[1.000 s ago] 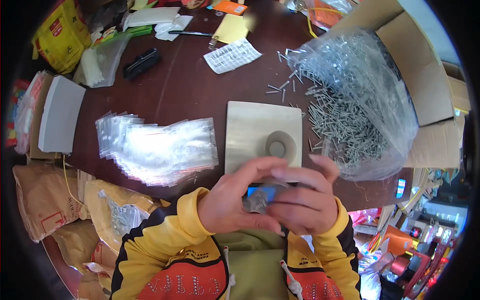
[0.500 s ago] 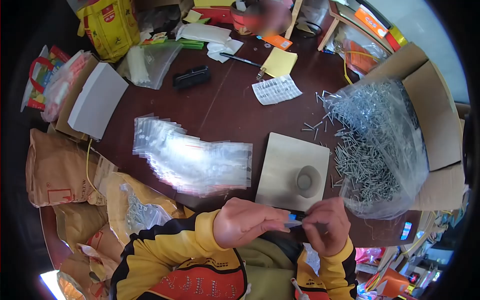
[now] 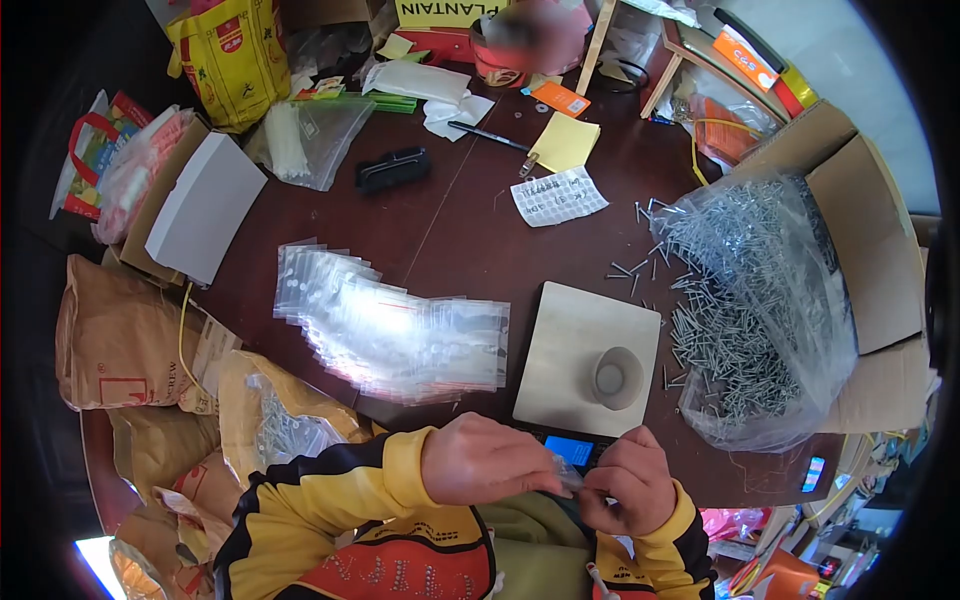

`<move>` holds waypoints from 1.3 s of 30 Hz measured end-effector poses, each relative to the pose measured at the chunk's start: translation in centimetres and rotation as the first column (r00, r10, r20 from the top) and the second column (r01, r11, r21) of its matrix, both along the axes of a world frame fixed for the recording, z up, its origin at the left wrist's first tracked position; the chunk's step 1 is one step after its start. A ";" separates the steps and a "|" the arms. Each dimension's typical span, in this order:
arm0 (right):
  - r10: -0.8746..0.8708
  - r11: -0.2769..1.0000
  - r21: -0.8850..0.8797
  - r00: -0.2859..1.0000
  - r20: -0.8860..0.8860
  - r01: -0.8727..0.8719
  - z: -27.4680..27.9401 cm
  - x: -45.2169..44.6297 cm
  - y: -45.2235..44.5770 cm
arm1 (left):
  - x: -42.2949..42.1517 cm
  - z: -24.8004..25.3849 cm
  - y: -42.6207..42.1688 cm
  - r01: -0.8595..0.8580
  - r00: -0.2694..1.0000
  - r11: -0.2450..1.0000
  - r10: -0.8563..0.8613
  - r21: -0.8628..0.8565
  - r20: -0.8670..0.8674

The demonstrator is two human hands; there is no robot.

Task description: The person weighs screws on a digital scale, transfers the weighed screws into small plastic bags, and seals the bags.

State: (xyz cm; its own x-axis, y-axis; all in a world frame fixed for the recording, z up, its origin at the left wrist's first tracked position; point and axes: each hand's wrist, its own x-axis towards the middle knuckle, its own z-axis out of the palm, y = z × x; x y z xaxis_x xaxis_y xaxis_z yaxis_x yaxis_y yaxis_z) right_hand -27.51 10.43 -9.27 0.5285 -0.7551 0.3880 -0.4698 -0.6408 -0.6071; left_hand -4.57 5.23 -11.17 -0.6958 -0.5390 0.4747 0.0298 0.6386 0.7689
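Note:
My left hand (image 3: 490, 462) and my right hand (image 3: 632, 482) meet in front of my body, fingers closed on a small clear plastic bag (image 3: 568, 473). Fingers mostly cover the bag, so its contents cannot be made out. Just beyond my hands lies a flat metal-topped scale (image 3: 560, 340) with a lit blue display (image 3: 570, 450). A small grey cup (image 3: 616, 378) stands on the scale's plate. To the left of the scale, many clear zip bags (image 3: 400, 335) are fanned out in overlapping rows.
On the right, a cardboard box (image 3: 865, 240) lies open with a plastic sack of screws (image 3: 745, 340) spilling out. Brown paper bags (image 3: 130, 340) crowd the left side. A black case (image 3: 393, 170), yellow notepad (image 3: 566, 142) and written paper (image 3: 558, 196) lie farther back.
Both hands have come slightly lower and closer to my body with the plastic bag, uncovering the scale's display. The whole view has shifted a little; the cup stays on the scale.

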 end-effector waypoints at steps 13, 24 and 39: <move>0.098 0.994 0.048 0.995 0.026 -0.099 -0.3 1.9 0.5 | 0.0 -0.5 2.3 0.039 0.998 0.999 -0.039 0.010 0.058; 0.081 0.997 -0.027 0.992 0.098 -0.079 -0.2 1.5 0.3 | 0.3 2.0 1.8 -0.291 0.955 0.948 0.296 -0.130 0.022; -0.425 0.845 0.225 0.866 -0.264 0.484 -1.1 -10.6 -0.9 | 17.5 3.8 1.0 -0.615 0.787 0.724 0.545 0.312 0.288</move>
State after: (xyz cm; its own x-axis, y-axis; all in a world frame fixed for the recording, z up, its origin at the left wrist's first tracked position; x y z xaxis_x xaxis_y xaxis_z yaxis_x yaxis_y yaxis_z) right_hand -38.08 9.53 -10.35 0.1412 -0.9885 0.0539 -0.7944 -0.1456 -0.5897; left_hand 12.91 6.22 -7.37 -0.2343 -0.9702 0.0614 -0.3988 0.1536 0.9041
